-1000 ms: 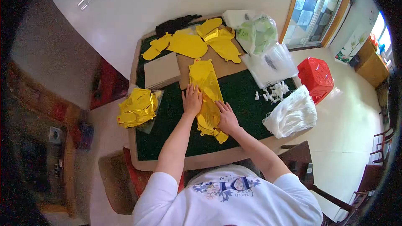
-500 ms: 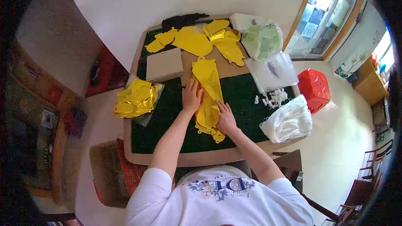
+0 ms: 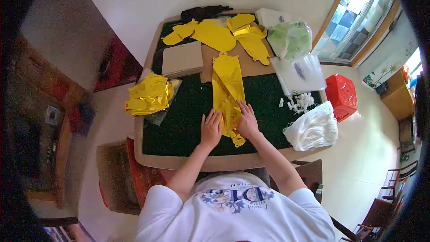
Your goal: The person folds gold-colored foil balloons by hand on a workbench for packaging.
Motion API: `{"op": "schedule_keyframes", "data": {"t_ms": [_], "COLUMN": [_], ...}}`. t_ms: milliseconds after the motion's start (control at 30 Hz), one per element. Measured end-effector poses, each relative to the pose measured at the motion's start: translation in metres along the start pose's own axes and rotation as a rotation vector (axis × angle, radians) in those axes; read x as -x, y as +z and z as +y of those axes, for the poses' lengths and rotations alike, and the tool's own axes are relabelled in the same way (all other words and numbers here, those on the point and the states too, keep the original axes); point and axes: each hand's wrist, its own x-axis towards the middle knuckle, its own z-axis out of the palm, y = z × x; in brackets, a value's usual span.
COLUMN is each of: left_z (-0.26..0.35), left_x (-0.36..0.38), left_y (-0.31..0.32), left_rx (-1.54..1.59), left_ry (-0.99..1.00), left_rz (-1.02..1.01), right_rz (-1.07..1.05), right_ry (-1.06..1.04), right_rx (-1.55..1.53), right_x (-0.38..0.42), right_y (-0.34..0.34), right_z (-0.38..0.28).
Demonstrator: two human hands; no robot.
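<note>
A flat gold foil balloon, long and folded over on itself, lies on the dark green tabletop in front of me. At its left edge, near the lower end, my left hand rests flat with the fingers stretched out. My right hand presses on the opposite edge, its fingers extended over the foil. Small tabs stick out at both ends of the balloon. Further back on the table are more flat gold foil balloons.
To the left are a stack of cardboard sheets and a heap of gold foil in plastic. On the right lie clear plastic bags, small white pieces and a white string skein. A red stool stands beyond.
My left hand has slid down the balloon's left edge towards me. The upper part of the balloon lies wider and flatter than before. The camera view has shifted slightly.
</note>
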Motion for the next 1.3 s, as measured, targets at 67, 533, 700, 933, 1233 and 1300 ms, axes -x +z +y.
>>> {"op": "schedule_keyframes", "data": {"t_ms": [67,533,700,933,1233,1300], "left_z": [0.002,0.020,0.026,0.025,0.025,0.026], "left_x": [0.000,0.008,0.014,0.014,0.013,0.012], "left_y": [-0.001,0.006,0.006,0.009,0.012,0.011], "left_rx": [0.018,-0.008,-0.095,-0.095,-0.084,-0.090], "left_ry": [0.024,0.089,0.124,0.175,0.158,0.140], "left_rz": [-0.023,-0.051,-0.105,-0.141,-0.163,-0.193], "right_rz": [-0.050,-0.058,0.023,0.101,0.320,0.394], "right_ry": [0.017,-0.019,-0.016,-0.016,0.285,0.215], "right_rx": [-0.003,0.055,-0.015,-0.101,-0.455,-0.383], "right_x": [-0.001,-0.001,0.000,-0.002,-0.007,-0.003], "right_y": [-0.004,-0.001,0.005,0.003,-0.014,-0.008], "right_z": [-0.002,0.001,0.002,0.000,0.008,0.009]}}
